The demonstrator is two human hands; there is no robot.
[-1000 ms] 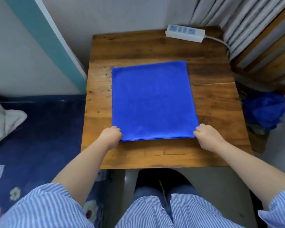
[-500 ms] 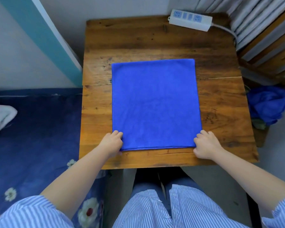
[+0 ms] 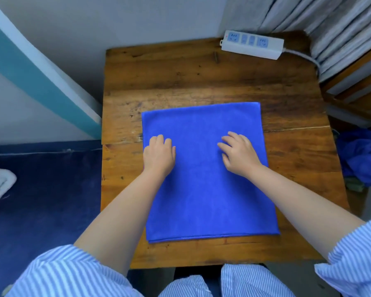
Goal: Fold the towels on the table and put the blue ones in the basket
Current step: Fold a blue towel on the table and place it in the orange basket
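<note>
1. Left hand (image 3: 159, 154) lies on the blue towel (image 3: 204, 189) near its left edge, fingers loosely bent, palm down, gripping nothing
2. Towel lies flat mid-desk (image 3: 180, 78), doubled layer showing at the near edge: looks folded once, now being smoothed
3. Right hand (image 3: 239, 154) rests on the towel right of centre, fingers spread, pressing, grasping nothing
4. Next move likely: pinch one edge, fold again, keep corners aligned
5. Far right, beside the desk: heap of blue cloth (image 3: 361, 155) in what may be the basket; rim hidden, cannot tell

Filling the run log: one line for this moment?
towel: flat on table | left hand: open, on towel | right hand: open, on towel
</note>
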